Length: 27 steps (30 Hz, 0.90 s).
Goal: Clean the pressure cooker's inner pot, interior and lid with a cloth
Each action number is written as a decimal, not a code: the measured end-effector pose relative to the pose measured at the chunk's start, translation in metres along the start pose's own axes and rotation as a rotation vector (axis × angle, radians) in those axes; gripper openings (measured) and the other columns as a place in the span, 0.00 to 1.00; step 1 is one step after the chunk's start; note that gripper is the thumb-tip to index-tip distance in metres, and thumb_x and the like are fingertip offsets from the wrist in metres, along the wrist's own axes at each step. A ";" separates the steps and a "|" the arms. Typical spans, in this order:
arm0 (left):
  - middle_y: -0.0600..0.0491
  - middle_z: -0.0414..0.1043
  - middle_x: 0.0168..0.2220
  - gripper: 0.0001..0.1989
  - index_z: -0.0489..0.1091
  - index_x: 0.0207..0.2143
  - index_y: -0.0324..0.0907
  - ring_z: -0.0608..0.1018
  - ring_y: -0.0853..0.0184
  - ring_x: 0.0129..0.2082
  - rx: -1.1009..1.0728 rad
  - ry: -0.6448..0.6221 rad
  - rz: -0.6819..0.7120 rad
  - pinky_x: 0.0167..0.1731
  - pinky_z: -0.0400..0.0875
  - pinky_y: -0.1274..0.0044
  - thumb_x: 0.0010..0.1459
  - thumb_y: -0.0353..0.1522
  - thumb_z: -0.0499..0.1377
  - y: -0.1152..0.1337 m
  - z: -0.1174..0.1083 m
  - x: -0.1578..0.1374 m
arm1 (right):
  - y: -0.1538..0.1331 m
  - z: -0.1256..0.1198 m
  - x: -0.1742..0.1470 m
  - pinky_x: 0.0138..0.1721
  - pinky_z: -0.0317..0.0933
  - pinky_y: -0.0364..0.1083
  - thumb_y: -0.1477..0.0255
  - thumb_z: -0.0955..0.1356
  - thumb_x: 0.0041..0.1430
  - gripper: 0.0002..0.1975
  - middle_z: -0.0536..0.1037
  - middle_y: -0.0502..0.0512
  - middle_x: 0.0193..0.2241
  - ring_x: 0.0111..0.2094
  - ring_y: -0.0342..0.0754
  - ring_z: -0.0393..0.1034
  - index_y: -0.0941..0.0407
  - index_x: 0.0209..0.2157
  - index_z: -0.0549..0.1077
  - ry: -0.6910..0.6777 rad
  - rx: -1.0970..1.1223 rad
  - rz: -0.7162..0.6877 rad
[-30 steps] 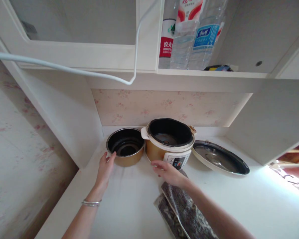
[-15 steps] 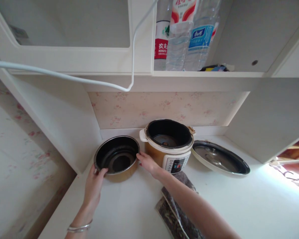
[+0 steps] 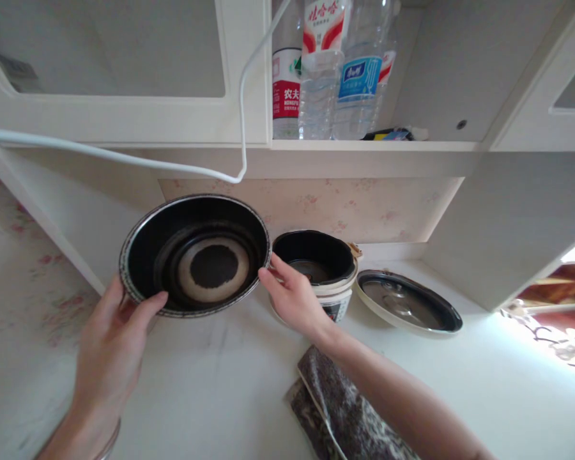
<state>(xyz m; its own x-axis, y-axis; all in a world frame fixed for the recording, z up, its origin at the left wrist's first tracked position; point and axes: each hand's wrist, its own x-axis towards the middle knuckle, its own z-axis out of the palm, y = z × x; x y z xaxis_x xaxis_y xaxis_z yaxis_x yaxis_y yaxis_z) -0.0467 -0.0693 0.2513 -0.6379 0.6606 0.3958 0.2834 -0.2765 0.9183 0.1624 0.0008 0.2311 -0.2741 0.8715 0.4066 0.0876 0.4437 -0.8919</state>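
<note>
One pot [image 3: 201, 255] raised off counter [image 3: 211, 390], two hands [image 3: 110, 348] [image 3: 297, 303] holding it.

Gripping with left hand [image 3: 110, 342] at lower left; pointing left thumb [image 3: 146, 311] up and rightward, apart from curled left fingers [image 3: 108, 301], partly hidden. Showing left wrist [image 3: 87, 412] below, then only short stretch of left forearm [image 3: 69, 441] before lower edge of view. Pinching with right hand [image 3: 294, 297] near middle; angling right thumb [image 3: 272, 283] up and leftward, extending right index finger [image 3: 282, 266] just above, hiding remaining right fingers. Slanting right forearm [image 3: 397, 393] bare from lower right, with right wrist [image 3: 328, 337] nearly straight. Holding left hand lower, looking larger than right hand.
</note>
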 end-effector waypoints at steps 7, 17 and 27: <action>0.53 0.74 0.48 0.23 0.70 0.50 0.44 0.74 0.60 0.50 -0.157 -0.323 0.156 0.55 0.64 0.65 0.49 0.33 0.62 0.033 0.089 0.025 | -0.019 -0.093 0.018 0.47 0.65 0.49 0.59 0.65 0.60 0.22 0.77 0.50 0.39 0.42 0.46 0.71 0.52 0.53 0.71 0.193 0.011 0.072; 0.51 0.77 0.40 0.17 0.73 0.44 0.42 0.77 0.62 0.39 -0.099 -0.618 0.065 0.43 0.69 0.69 0.50 0.36 0.59 0.019 0.179 0.024 | -0.003 -0.168 0.004 0.45 0.66 0.48 0.58 0.67 0.57 0.21 0.78 0.54 0.40 0.44 0.49 0.71 0.54 0.48 0.75 0.316 -0.106 0.223; 0.49 0.77 0.35 0.16 0.75 0.37 0.39 0.76 0.61 0.36 0.163 -0.661 0.045 0.34 0.65 0.75 0.50 0.40 0.57 -0.023 0.202 0.028 | 0.030 -0.177 0.009 0.36 0.64 0.44 0.56 0.64 0.57 0.21 0.77 0.55 0.34 0.37 0.48 0.70 0.58 0.41 0.77 0.272 -0.234 0.354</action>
<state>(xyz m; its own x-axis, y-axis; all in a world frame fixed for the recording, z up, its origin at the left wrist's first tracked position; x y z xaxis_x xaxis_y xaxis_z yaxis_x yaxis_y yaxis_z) 0.0731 0.0967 0.2394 -0.0664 0.9527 0.2966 0.4365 -0.2396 0.8672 0.3319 0.0594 0.2428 0.0682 0.9861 0.1514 0.3509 0.1184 -0.9289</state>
